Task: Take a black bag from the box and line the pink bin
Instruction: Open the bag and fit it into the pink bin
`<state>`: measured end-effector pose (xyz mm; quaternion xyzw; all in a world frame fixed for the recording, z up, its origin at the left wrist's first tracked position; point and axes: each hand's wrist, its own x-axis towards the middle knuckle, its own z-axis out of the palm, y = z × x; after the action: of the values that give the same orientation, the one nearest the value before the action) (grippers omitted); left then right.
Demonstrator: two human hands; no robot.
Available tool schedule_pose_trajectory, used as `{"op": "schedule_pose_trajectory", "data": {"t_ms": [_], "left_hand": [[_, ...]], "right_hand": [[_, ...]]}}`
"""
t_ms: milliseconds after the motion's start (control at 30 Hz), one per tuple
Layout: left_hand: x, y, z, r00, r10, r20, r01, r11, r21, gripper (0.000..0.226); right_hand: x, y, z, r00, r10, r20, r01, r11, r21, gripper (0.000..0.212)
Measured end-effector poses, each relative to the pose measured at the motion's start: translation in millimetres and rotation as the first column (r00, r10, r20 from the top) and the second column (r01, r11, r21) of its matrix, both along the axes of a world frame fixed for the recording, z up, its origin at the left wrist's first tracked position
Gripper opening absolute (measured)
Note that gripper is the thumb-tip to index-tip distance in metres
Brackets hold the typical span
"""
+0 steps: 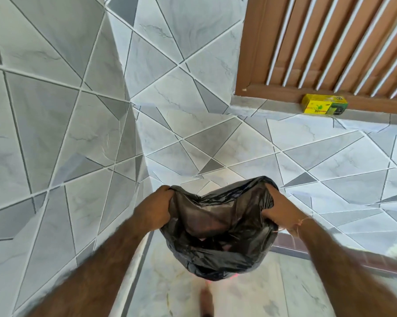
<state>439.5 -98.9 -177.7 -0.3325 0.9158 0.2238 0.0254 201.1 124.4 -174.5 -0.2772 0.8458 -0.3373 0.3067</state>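
A black plastic bag hangs open at its mouth in the lower middle of the head view. My left hand grips the left side of its rim, and my right hand grips the right side, pulling the opening wide. Just under the bag's lower edge a thin strip of the pink bin shows; the bag hides the remainder of it. The yellow and green bag box lies on the tiled sill at the upper right, far from both hands.
Grey and white tiled walls meet in a corner on the left and behind the bag. A brown window frame with white bars sits above the sill. A bare foot stands on the pale floor below the bag.
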Motion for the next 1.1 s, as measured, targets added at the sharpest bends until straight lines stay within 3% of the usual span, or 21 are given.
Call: {"op": "schedule_pose_trajectory", "data": {"t_ms": [400,633,733,1100], "left_hand": [[-1.6,-20.6,2.0,1.000,-0.012,-0.013,0.012,1.000,0.018,0.045],[-9.3,-15.9,-10.7,0.984,-0.126,0.126,0.113,0.988,0.107,0.054],[-16.1,-12.0,-16.8,0.980,-0.150,0.130,0.132,0.982,0.136,0.053],[-30.6,-16.6,-37.3,0.963,-0.178,0.204,0.140,0.972,0.189,0.053]], "right_hand": [[-3.2,-20.0,-21.7,0.999,-0.046,-0.021,0.047,0.997,0.057,0.089],[7.1,-3.9,-10.3,0.999,-0.051,-0.002,0.051,0.986,0.158,0.078],[-4.2,8.4,-32.7,0.996,-0.076,0.036,0.068,0.978,0.197,0.096],[-9.3,18.8,-60.9,0.987,-0.129,0.091,0.106,0.968,0.226,0.096]]}}
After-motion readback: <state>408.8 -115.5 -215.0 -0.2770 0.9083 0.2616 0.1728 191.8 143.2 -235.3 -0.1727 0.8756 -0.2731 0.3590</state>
